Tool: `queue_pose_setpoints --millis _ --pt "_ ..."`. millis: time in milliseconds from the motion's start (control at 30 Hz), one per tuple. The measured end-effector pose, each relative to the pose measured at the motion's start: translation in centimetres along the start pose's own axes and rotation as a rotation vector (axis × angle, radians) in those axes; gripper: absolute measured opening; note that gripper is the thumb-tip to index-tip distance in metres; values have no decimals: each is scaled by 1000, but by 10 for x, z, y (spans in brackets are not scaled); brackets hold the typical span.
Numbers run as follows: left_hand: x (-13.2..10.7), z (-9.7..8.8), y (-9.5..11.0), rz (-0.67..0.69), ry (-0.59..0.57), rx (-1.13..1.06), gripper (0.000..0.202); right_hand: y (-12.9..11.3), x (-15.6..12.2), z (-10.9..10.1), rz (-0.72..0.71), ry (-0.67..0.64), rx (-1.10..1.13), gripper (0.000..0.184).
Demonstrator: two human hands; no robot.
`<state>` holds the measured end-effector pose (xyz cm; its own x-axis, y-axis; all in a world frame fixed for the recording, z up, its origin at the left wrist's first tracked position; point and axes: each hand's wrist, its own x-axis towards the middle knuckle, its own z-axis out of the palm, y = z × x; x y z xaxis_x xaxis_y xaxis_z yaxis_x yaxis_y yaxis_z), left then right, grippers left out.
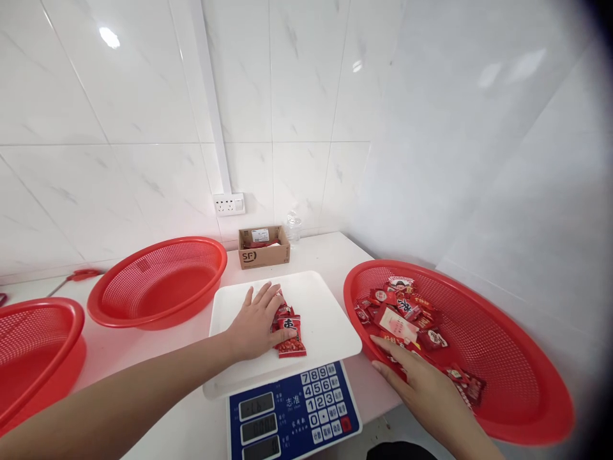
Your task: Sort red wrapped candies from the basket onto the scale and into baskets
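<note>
Tray packets (290, 332): small red heap, left of centre on the white scale tray (325, 306), partly under our l. hand.
L. hand (256, 326): palm down, fingers spread & straight. It lies flat on the heap and isn't closed round anything.
R. hand (424, 383): palm down, fingers nearly straight, lying on the basket packets (407, 313) at the near rim. Nothing visibly pinched, but the underside is hidden.
Right basket (517, 383): red mesh, just beside the tray's right edge. Its packets are bunched toward the tray side.
Scale front (292, 409): blue, w/ keypad. The displays show digits too blurred for us to read.
Step (our read): weighing out a portion. L. hand settles the heap while r. hand is in the basket for more.
Next move calls for: r. hand to close on just a few packets w/o dragging the bunch, then clear the rim and set them on the tray. We'd want the l. hand off the tray before trusting any reading, since its weight would skew it.
Other: mid basket (158, 281) & far-left basket (33, 345), both red, sit left of the scale. A cardboard box (263, 248) stands at the wall, well apart.
</note>
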<state>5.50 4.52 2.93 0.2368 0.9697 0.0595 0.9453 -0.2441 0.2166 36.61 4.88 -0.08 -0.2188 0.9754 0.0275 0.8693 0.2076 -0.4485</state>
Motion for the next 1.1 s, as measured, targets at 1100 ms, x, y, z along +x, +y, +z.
queue_pose_setpoints --millis 1100 --pt "12 -13 -4 161 -313 -149 114 -73 14 14 -460 -32 91 58"
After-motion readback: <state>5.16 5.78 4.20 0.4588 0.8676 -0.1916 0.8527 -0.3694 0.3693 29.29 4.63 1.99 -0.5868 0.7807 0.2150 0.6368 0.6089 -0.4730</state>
